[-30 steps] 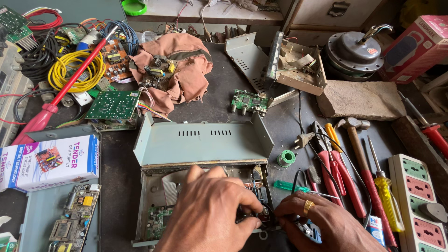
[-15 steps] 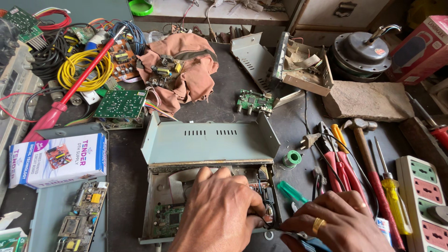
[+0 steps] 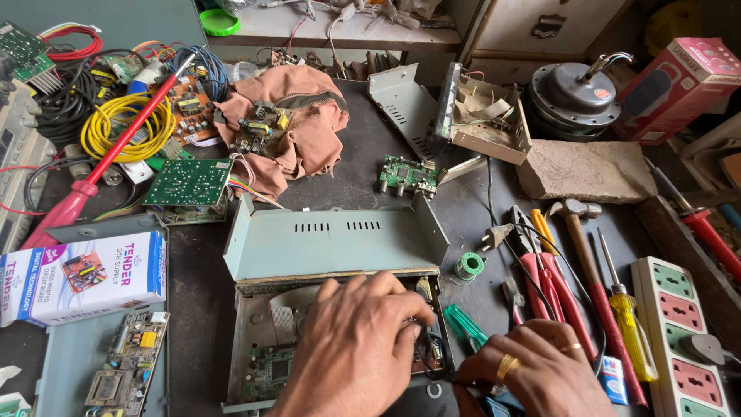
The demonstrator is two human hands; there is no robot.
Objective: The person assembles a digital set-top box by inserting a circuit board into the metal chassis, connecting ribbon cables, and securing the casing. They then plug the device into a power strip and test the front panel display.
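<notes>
Opened set-top box [image 3: 270,363], lid [image 3: 332,239] already off: left hand [image 3: 355,347] spread on its circuit board [image 3: 270,374], right hand [image 3: 532,371] pinching a tool; board not yet removed.

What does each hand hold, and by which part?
Cannot be told: left hand covers the open metal box; right hand rests at its edge.

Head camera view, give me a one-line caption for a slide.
Both hands, left hand and right hand, work inside an open grey metal case on a cluttered repair bench.
</notes>
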